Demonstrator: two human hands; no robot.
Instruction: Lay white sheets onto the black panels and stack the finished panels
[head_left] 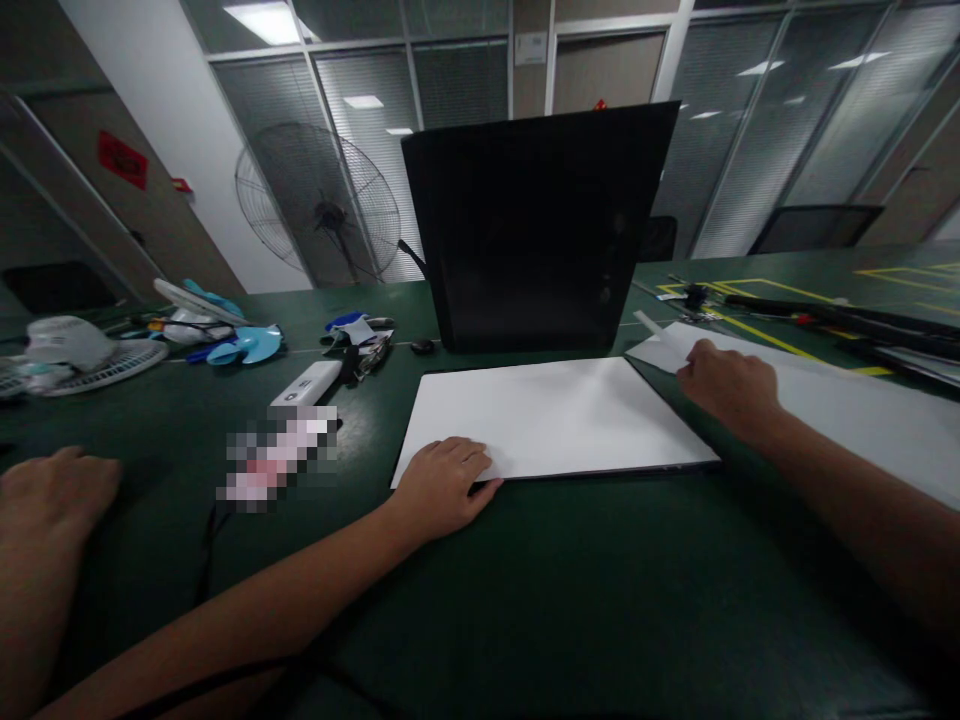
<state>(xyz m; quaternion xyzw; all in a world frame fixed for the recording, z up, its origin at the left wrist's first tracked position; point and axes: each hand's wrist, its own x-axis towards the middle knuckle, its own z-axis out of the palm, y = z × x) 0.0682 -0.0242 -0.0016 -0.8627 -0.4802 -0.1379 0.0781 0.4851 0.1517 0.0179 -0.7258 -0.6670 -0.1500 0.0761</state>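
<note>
In the head view, my left hand (pixel 442 485) rests on the near left corner of a flat white rectangular panel (pixel 540 415) with a thin dark edge. Its fingers lie flat, the thumb beside the panel's front edge. To the right, my right hand (pixel 727 385) has its fingers closed on the near left part of a white sheet (pixel 847 410), which lies partly beneath the hand and forearm. The sheet's far left end shows a raised strip. Directly behind the white panel, a large black panel (pixel 540 230) like a screen stands upright.
Another person's hand (pixel 56 490) rests at the left. Nearby are a white box (pixel 309 383), a blurred-out object (pixel 274 465), keys (pixel 373 352), a blue fan blade (pixel 251 345) and white fan parts (pixel 71 345). Dark strips (pixel 825 315) lie at the right; a large fan (pixel 322 210) stands behind.
</note>
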